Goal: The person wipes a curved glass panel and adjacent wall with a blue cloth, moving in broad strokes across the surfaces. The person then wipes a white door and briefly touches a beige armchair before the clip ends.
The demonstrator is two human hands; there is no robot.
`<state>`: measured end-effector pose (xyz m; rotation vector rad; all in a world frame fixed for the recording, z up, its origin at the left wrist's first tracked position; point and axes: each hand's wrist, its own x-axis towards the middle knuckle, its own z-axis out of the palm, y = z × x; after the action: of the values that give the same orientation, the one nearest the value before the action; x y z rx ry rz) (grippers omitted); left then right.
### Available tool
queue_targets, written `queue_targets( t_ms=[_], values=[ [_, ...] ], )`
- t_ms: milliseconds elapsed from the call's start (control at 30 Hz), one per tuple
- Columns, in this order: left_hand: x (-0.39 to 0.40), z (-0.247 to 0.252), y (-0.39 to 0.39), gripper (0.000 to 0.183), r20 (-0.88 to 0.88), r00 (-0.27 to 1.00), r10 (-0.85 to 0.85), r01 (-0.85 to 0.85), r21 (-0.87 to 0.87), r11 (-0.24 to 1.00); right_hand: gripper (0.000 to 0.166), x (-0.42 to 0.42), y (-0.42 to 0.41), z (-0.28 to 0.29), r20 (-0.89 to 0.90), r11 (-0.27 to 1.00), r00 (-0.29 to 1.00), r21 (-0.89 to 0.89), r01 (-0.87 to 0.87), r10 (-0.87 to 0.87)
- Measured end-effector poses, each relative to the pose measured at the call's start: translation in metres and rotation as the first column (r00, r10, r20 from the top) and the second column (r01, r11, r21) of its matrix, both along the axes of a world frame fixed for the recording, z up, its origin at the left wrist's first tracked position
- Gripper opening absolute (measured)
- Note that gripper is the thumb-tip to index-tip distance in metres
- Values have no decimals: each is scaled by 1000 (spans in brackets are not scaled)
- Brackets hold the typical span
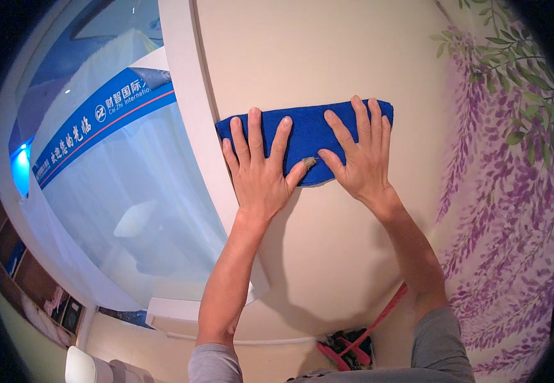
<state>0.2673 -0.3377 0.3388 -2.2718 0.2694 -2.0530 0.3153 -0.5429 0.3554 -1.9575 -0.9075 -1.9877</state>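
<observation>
A folded blue cloth (305,136) lies flat against the cream wall (315,57), its left end touching the white window frame (200,115). My left hand (262,177) presses on its left part with fingers spread, the thumb near the lower edge. Something small and greyish-green is at that thumb's tip; I cannot tell whether it is a wrapping or part of the cloth. My right hand (365,167) rests palm down on the right part, fingers somewhat apart and pointing up. Both palms reach below the cloth's lower edge.
Left of the frame is a glass pane (138,206) with a blue printed band (104,115) and pale curtain behind. Purple wisteria decoration (502,239) covers the wall at right. Below are a dark bag (360,342) with red straps, a white bin-like object (83,366) and shelves (32,273).
</observation>
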Motion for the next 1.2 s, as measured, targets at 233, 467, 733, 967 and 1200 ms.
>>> queue_targets(
  t_ms=[233, 467, 733, 967, 1200],
  values=[
    [1, 13, -1, 75, 8, 1000, -19, 19, 1, 1000, 63, -1, 0, 10, -17, 999, 999, 18, 41, -41],
    [0, 17, 1, 73, 28, 1000, 4, -4, 22, 1000, 64, 0, 1, 13, -4, 999, 1000, 31, 25, -25],
    [3, -33, 1, 72, -18, 1000, 1, -1, 1, 1000, 65, 0, -2, -33, -97, 998, 993, 2, 67, -66],
    [7, -130, 6, 73, -134, 990, 35, -38, -18, 999, 59, 4, 0, -125, -218, 998, 974, -44, 46, -54],
    [15, -190, 3, 74, -100, 994, 36, -36, 1, 999, 54, 15, -8, -185, -153, 997, 986, -40, 65, -70]
  ],
)
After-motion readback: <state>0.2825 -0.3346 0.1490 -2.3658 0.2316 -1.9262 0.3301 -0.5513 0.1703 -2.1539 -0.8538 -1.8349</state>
